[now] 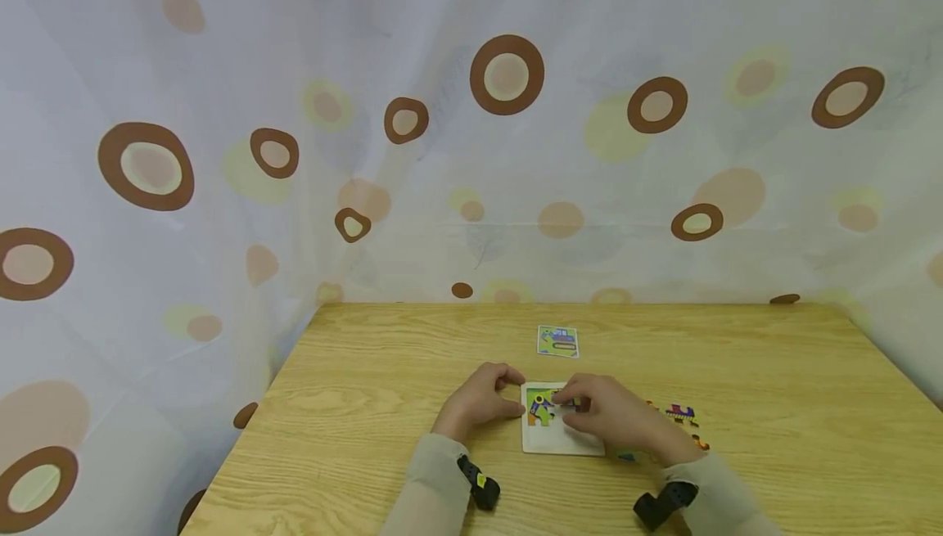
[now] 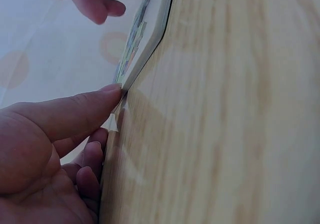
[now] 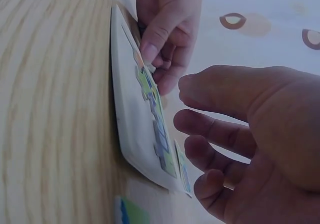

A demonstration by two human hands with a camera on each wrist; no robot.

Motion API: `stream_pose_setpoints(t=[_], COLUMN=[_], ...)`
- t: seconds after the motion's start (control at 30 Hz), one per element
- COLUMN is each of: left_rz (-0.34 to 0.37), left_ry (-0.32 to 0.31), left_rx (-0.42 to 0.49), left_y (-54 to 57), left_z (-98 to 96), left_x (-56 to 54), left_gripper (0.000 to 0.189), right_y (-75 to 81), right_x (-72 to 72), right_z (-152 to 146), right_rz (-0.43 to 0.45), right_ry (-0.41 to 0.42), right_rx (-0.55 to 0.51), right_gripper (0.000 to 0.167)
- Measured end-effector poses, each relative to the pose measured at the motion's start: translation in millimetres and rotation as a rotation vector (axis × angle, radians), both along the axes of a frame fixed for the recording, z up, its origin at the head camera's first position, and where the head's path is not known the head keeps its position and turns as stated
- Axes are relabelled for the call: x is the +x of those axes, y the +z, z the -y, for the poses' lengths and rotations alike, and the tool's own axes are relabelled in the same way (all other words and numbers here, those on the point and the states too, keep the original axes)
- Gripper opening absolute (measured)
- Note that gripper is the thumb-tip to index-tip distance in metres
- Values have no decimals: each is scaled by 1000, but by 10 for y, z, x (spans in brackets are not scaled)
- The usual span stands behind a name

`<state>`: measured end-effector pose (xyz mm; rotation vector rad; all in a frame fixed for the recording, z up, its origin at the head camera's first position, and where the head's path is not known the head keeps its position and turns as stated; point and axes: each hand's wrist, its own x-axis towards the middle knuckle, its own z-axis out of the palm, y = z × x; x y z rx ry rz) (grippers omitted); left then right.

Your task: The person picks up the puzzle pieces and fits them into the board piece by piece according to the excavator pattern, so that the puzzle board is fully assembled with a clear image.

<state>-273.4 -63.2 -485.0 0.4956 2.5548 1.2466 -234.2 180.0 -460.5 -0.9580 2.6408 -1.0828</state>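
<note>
The square white shallow tray (image 1: pixel 556 442) lay flat on the pale wood-grained table (image 1: pixel 354 405), with joined lime-green, yellow and blue jigsaw pieces (image 1: pixel 543 416) along its far side and its near part bare. The person's left hand (image 1: pixel 479 398) held it at the left edge and far corner, thumb against the rim and the other fingers bent, a sensible brace so long as the tips stayed off the picture area. The right hand (image 1: pixel 613 415) hung over the tray with its fingers loosely bent and parted; the right wrist view showed nothing pinched between thumb and forefinger, and the fingertips seemed clear of the pieces. Good work here called for lining up each tab with its socket, then pressing straight down with a flat fingertip, since a sideways shove could have lifted the neighbours. The small purple-and-red interlocking piece (image 1: pixel 681 412) lay on the table to the right of the tray among other loose ones, partly hidden by the right arm. The square card with a printed digger-like vehicle (image 1: pixel 558 342) lay face up beyond the tray, well placed for checking colours and orientation
</note>
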Motion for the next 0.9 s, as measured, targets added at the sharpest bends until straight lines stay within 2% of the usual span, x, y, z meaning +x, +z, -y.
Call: stream_pose_setpoints(t=[0.33, 0.9], left_rz=[8, 11], left_ry=[-5, 3], left_rx=[29, 27], left_y=[23, 19], left_z=[5, -3], left_x=[28, 28], left_gripper=[33, 33], right_y=[81, 141], right_x=[27, 132], right_z=[-248, -718], right_rz=[13, -39], right_ry=[-43, -117], right_rx=[-1, 32], right_gripper=[25, 26])
